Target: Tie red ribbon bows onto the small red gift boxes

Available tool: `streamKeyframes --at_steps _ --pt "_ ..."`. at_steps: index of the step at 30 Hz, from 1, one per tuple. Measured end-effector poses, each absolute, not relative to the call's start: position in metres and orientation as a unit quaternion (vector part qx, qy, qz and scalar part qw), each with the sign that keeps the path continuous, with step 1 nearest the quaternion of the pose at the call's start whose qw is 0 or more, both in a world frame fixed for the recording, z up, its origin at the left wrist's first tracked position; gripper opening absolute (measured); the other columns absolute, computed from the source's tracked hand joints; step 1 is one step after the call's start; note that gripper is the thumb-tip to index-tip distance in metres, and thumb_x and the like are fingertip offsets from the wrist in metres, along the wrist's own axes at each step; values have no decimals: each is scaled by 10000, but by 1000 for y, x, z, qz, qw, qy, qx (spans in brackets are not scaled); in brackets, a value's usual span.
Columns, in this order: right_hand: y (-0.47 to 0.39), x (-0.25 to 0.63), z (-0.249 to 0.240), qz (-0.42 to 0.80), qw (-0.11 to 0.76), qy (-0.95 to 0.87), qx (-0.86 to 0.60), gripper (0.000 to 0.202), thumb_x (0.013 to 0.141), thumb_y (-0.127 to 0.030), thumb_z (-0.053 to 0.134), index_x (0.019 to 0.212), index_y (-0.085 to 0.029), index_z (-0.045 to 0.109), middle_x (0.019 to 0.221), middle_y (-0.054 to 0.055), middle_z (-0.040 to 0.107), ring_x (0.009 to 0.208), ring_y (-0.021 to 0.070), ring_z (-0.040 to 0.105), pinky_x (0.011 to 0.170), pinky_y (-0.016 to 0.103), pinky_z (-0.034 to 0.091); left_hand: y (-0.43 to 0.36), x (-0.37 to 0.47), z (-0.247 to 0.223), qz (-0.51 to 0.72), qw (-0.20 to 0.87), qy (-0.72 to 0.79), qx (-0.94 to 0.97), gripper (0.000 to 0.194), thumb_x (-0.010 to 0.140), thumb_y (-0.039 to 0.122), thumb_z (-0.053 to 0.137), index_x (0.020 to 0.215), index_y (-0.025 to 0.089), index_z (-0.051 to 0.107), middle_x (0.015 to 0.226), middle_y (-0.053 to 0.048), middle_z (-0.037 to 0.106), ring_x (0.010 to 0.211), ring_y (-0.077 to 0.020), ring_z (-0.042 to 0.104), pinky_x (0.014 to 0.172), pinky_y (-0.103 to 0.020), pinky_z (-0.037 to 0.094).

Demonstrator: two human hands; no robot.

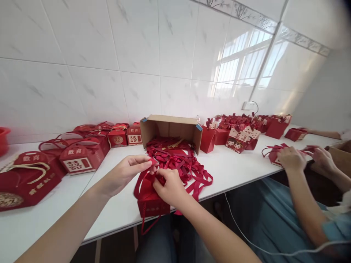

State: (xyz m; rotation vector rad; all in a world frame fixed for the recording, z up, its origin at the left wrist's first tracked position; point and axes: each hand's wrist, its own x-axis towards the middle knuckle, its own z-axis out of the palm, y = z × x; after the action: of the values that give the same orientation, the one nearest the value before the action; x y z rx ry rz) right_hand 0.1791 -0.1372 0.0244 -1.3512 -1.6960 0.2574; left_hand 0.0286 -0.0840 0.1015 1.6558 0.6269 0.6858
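In front of me at the table's edge stands a red gift box (153,205), with a red cord hanging from its front. My left hand (131,171) pinches a red ribbon (139,182) just above the box, fingertips together. Close beside it, my right hand (168,184) has its fingers bent down at the top of the box; what its fingertips grip is hidden. Behind both hands, a heap of loose red ribbons (178,160) spills out of a cardboard box (171,118) lying on its side.
Finished-looking red gift boxes (79,160) line the left side, with a red basin (3,140) at the far left. More red boxes (241,137) stand at the right along the tiled wall. A co-worker's hands (292,159) handle another box; a white cable (246,241) hangs below the table.
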Motion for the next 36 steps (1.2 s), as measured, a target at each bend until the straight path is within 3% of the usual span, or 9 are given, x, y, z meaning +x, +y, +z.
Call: streamKeyframes --at_steps 5,9,13,18,23,28,32,36 --pt "-138 180 20 122 494 -664 -548 246 784 -191 499 566 -191 385 559 -28 547 593 134 500 707 291 349 -71 50 93 302 586 305 688 275 692 387 745 880 187 746 875 -80 727 922 -243 635 872 -334 465" --pt "-140 179 22 156 523 -641 -540 330 847 -320 513 565 -196 396 570 -25 574 610 139 518 732 297 365 -66 56 90 278 585 283 708 397 747 497 667 984 184 721 1020 -107 708 1020 -270 615 958 -381 426" --pt "-141 180 22 182 532 -632 -533 336 885 -322 481 571 -203 469 579 -14 625 638 145 558 705 271 403 -65 47 85 293 537 287 738 508 774 616 558 1039 200 680 1060 -106 687 1063 -286 591 937 -392 447" --pt "-142 183 22 196 533 -641 -515 319 911 -330 464 636 -202 565 653 -10 685 671 137 593 696 247 432 -67 28 69 285 364 383 800 411 658 568 700 869 215 702 963 -65 715 980 -283 616 931 -386 448" --pt "-143 185 21 220 530 -644 -506 320 913 -354 464 667 -195 593 668 1 690 695 147 610 696 247 440 -71 20 59 302 337 387 803 311 710 499 681 805 205 715 889 -53 731 894 -254 646 866 -341 481" --pt "-143 187 18 238 539 -648 -483 322 900 -357 474 629 -197 542 662 6 660 672 156 586 667 262 433 -80 20 60 310 359 340 812 295 750 416 671 943 194 692 1005 -58 710 988 -239 625 919 -340 460" --pt "-144 186 17 285 555 -622 -472 334 872 -385 511 597 -196 485 624 14 632 638 163 590 611 266 429 -89 22 58 348 340 334 807 184 766 355 664 772 171 673 909 -66 702 941 -226 625 917 -341 453" --pt "-144 184 16 369 589 -569 -440 224 835 -402 567 754 -197 524 703 23 670 703 189 661 665 285 487 -99 22 53 366 354 324 798 155 819 310 606 758 167 605 911 -66 674 942 -201 610 904 -328 449"
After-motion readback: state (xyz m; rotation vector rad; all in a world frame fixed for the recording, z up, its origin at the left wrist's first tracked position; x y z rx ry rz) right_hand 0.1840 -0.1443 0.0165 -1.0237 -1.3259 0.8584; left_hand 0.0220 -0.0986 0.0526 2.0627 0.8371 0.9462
